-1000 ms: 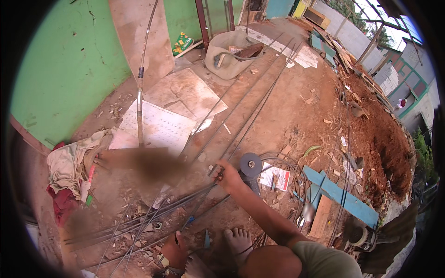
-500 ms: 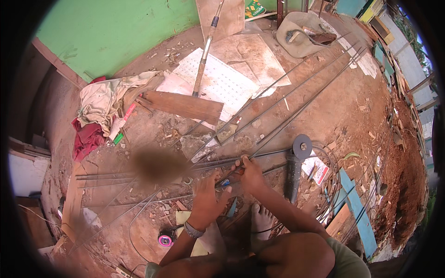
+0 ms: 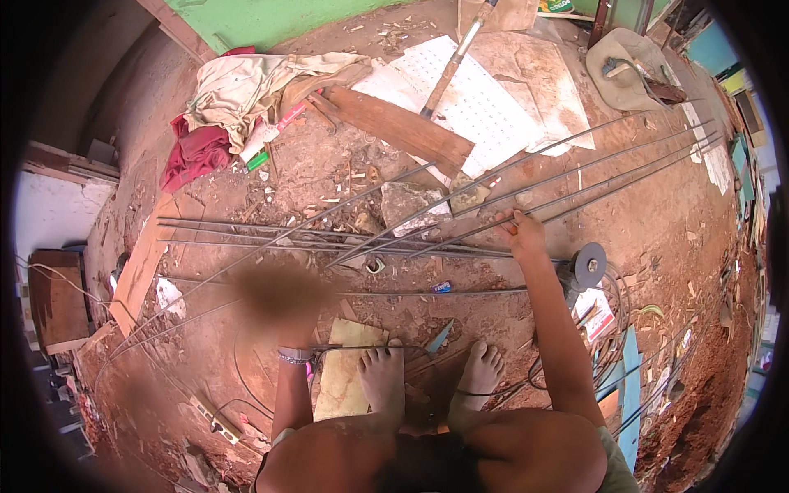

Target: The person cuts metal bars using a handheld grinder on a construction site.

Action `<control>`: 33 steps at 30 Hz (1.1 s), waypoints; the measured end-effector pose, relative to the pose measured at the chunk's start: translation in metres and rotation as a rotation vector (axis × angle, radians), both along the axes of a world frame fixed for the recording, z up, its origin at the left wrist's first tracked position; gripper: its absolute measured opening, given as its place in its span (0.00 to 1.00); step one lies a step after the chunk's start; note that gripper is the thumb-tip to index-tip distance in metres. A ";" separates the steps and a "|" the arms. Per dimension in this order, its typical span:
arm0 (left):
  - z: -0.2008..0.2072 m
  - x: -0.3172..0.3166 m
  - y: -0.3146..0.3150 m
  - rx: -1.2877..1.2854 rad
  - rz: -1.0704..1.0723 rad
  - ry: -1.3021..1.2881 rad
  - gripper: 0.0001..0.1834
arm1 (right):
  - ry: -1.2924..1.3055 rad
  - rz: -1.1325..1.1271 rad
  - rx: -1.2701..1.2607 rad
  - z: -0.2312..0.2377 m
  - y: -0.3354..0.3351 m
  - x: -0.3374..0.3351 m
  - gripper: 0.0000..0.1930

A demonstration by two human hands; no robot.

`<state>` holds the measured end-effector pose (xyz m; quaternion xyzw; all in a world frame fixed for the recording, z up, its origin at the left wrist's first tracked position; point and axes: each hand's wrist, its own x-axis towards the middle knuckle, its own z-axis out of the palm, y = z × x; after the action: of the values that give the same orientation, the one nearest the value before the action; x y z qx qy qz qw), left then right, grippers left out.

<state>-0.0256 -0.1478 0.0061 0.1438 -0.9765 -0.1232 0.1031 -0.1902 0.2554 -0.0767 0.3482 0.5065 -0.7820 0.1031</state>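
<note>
1. The right hand has its fingers curled around a thin dark rod, pinching it partway along its length.
2. That rod slants across the dirt floor, from mid-floor before the feet up toward the far right, with other long rods running near it.
3. The left hand is mostly hidden by a brown blur; I cannot tell whether its fingers are spread or closed, or on what. A wristband shows below it.
4. Just beside the right forearm lies a power tool with a grey disc.
5. Beyond the rods sit a pale stone and a brown plank.
6. Bare feet rest on the near side, one touching a yellowish board.
7. Farther out lie cream cloth, maroon cloth and white sheets.
</note>
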 end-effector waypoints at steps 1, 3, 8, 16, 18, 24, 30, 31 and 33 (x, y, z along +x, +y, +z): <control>-0.003 0.004 -0.005 -0.010 0.022 -0.006 0.19 | -0.001 -0.010 -0.007 -0.003 0.002 -0.005 0.07; -0.006 0.006 -0.008 0.091 -0.033 -0.023 0.17 | 0.006 0.018 -0.024 -0.009 0.006 -0.010 0.07; -0.013 0.012 0.000 0.223 -0.030 -0.066 0.15 | -0.008 0.041 0.045 -0.016 0.017 -0.018 0.07; -0.012 0.008 0.008 0.167 -0.033 -0.110 0.17 | 0.037 -0.076 0.244 -0.018 0.039 -0.041 0.08; -0.014 0.007 0.010 0.179 -0.035 -0.105 0.17 | 0.023 -0.118 0.282 -0.017 0.042 -0.051 0.08; -0.014 0.009 0.012 0.164 -0.046 -0.080 0.17 | -0.023 -0.176 0.387 -0.017 0.055 -0.074 0.08; -0.018 0.008 0.009 0.090 -0.065 -0.092 0.18 | -0.009 -0.210 0.457 -0.017 0.067 -0.094 0.07; -0.018 0.006 0.011 0.098 -0.068 -0.106 0.18 | 0.018 -0.230 0.480 -0.017 0.074 -0.095 0.06; -0.019 0.003 0.012 0.110 -0.085 -0.096 0.17 | -0.004 -0.151 0.535 -0.018 0.087 -0.092 0.09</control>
<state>-0.0229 -0.1358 -0.0128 0.1135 -0.9773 -0.1740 0.0426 -0.2821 0.3420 -0.0946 0.4015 0.6673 -0.6253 -0.0502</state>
